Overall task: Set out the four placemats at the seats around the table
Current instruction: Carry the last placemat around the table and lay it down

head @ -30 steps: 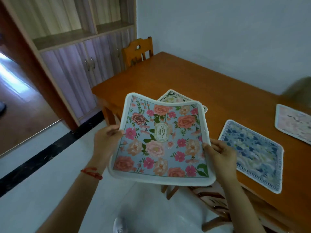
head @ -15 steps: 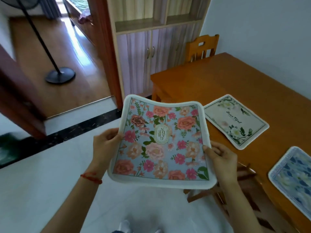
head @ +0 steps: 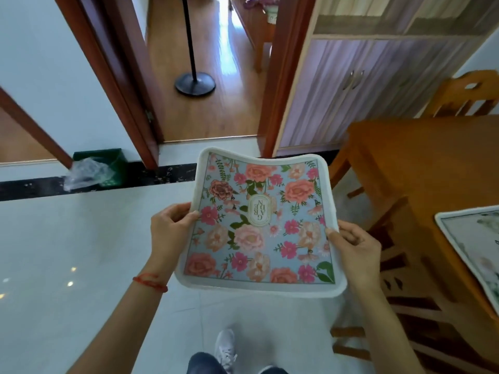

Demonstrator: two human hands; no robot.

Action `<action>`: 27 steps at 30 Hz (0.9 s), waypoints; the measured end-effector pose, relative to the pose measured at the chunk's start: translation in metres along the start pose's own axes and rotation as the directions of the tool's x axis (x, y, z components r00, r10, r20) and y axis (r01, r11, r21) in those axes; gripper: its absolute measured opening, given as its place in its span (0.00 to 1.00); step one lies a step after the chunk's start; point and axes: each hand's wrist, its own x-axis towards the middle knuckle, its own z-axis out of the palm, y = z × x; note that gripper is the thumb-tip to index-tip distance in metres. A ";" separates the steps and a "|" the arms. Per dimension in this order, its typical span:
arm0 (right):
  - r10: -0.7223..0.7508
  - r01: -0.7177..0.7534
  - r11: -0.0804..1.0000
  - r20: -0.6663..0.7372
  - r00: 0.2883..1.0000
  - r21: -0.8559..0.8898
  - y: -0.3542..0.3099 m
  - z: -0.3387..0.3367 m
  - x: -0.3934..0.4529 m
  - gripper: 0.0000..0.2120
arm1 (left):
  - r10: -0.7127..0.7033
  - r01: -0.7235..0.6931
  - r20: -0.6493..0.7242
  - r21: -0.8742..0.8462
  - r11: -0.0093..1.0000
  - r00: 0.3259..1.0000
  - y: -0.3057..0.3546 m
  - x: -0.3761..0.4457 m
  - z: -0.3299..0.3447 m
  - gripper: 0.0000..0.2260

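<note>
Two hands carry the flowered placemat (head: 259, 225) out in front of you, above the pale tiled floor (head: 67, 252) and clear of the counter (head: 421, 163). Your left hand (head: 168, 230) has its grip clamped on the mat's left edge, thumb lying on the printed face and fingers curled underneath. Your right hand (head: 353, 247) has its grip clamped on the right edge in the same way, thumb on the white border. A red cord bracelet (head: 149, 282) sits on your left wrist. The mat sags a little between the two grips, its far edge dipping in the middle, and the printed side with pink and orange blooms on blue faces up at you.

To your right stands the orange wooden counter, with one white-bordered placemat (head: 472, 249) lying flat near its close edge, only partly in view. A wooden chair (head: 399, 287) is tucked in below that edge, just beside your right forearm, and another chair (head: 467, 95) stands at the far end. Beyond the counter is a cabinet (head: 351, 90) with purple-striped doors. Ahead, an open doorway shows a black fan stand (head: 195, 82) on a wooden floor, and a green bin (head: 105, 166) with a crumpled plastic bag sits against the wall on your left. Your shoe (head: 225, 346) shows at the bottom.
</note>
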 end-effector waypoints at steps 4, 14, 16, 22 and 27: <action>0.008 -0.007 1.000 0.049 0.999 -0.019 -0.003 0.036 0.012 0.06 | -0.031 0.031 -0.078 -0.006 1.000 0.996 -0.008 0.014 -0.023 0.08; 0.008 -0.005 1.000 0.155 0.988 -0.020 -0.019 0.077 0.063 0.07 | -0.059 0.056 -0.184 -0.021 0.998 0.981 -0.003 0.052 -0.028 0.06; 0.002 0.000 1.000 0.159 0.987 -0.014 -0.024 0.081 0.083 0.06 | -0.062 0.057 -0.192 -0.035 0.998 0.979 0.002 0.067 -0.018 0.05; -0.015 0.017 1.000 0.192 0.981 -0.008 -0.041 0.093 0.160 0.07 | -0.067 0.056 -0.211 -0.058 0.997 0.975 0.027 0.125 0.023 0.05; -0.012 0.014 1.000 0.223 0.975 -0.006 -0.056 0.103 0.218 0.06 | -0.056 0.043 -0.227 -0.061 0.997 0.972 0.048 0.167 0.055 0.05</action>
